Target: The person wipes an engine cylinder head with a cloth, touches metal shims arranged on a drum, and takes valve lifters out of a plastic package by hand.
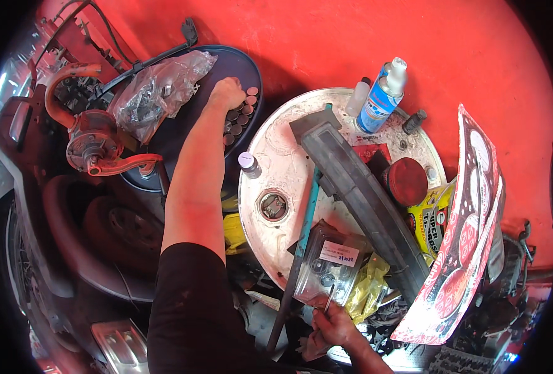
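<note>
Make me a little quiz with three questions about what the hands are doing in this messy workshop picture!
1. True or false: the left hand rests among small round metal pieces on a dark round tray.
2. What does the right hand touch? A) a spray bottle B) a clear plastic box with small parts C) a red round cap
3. Fill in: the blue and white spray bottle stands on the white top of a ____.

Key: 1 true; 2 B; 3 drum
</note>
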`<action>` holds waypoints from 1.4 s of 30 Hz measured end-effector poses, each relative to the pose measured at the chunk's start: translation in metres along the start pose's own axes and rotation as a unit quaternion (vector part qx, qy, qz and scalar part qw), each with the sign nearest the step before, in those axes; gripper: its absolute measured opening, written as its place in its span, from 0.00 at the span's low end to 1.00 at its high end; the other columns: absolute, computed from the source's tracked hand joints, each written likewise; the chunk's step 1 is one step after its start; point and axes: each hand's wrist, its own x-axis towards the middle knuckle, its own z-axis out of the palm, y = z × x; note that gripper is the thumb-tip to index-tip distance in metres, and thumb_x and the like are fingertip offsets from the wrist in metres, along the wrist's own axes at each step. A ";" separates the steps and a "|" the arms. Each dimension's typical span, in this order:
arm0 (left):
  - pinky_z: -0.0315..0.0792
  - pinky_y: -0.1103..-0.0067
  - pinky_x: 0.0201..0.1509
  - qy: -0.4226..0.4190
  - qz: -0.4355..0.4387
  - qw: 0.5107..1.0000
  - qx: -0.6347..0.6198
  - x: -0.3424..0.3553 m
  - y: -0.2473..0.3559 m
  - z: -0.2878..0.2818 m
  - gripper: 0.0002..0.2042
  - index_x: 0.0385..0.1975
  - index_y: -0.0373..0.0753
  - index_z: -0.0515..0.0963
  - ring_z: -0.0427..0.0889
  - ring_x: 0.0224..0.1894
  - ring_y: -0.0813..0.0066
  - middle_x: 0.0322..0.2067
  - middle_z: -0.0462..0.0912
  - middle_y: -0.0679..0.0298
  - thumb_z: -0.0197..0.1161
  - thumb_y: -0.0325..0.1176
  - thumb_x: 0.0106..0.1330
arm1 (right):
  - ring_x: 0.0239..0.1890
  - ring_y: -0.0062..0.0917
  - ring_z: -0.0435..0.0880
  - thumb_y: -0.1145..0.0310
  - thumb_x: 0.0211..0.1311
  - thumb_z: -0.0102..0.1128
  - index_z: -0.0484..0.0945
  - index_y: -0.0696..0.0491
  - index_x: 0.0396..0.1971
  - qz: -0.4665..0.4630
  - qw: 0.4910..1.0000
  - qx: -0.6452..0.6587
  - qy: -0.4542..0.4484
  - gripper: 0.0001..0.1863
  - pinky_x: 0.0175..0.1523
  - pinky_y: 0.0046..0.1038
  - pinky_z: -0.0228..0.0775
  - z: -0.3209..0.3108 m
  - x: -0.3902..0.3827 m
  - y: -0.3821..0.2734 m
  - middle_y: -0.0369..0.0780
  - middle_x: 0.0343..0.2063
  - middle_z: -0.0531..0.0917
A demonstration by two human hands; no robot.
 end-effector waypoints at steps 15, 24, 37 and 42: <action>0.75 0.67 0.52 0.232 -0.038 0.940 -0.248 -0.074 -0.059 -0.014 0.12 0.42 0.34 0.80 0.84 0.44 0.54 0.39 0.84 0.48 0.56 0.30 0.62 | 0.23 0.14 0.73 0.77 0.68 0.46 0.71 0.53 0.53 -0.012 0.999 0.037 0.011 0.15 0.29 0.20 0.69 0.005 0.001 0.006 0.32 0.24 0.75; 0.69 0.67 0.56 0.147 -0.048 0.969 -0.191 -0.169 -0.043 -0.019 0.20 0.51 0.43 0.78 0.79 0.47 0.53 0.44 0.83 0.54 0.55 0.22 0.57 | 0.23 0.15 0.74 0.76 0.68 0.47 0.75 0.51 0.49 -0.050 0.998 0.026 0.035 0.12 0.28 0.22 0.69 0.006 0.002 0.004 0.32 0.23 0.76; 0.63 0.64 0.64 -0.045 0.015 0.998 0.042 -0.141 -0.058 -0.023 0.25 0.54 0.60 0.77 0.64 0.64 0.58 0.58 0.75 0.67 0.67 0.31 0.53 | 0.22 0.17 0.74 0.76 0.69 0.46 0.72 0.53 0.49 -0.018 0.998 0.040 0.034 0.12 0.27 0.23 0.69 0.009 0.000 0.001 0.34 0.21 0.74; 0.58 0.62 0.66 -0.046 0.019 0.998 0.041 -0.129 -0.039 -0.023 0.22 0.47 0.59 0.79 0.65 0.64 0.63 0.54 0.77 0.70 0.69 0.31 0.50 | 0.22 0.16 0.74 0.76 0.69 0.46 0.72 0.53 0.49 -0.017 0.997 0.060 0.042 0.12 0.28 0.23 0.69 0.009 -0.004 -0.005 0.34 0.22 0.74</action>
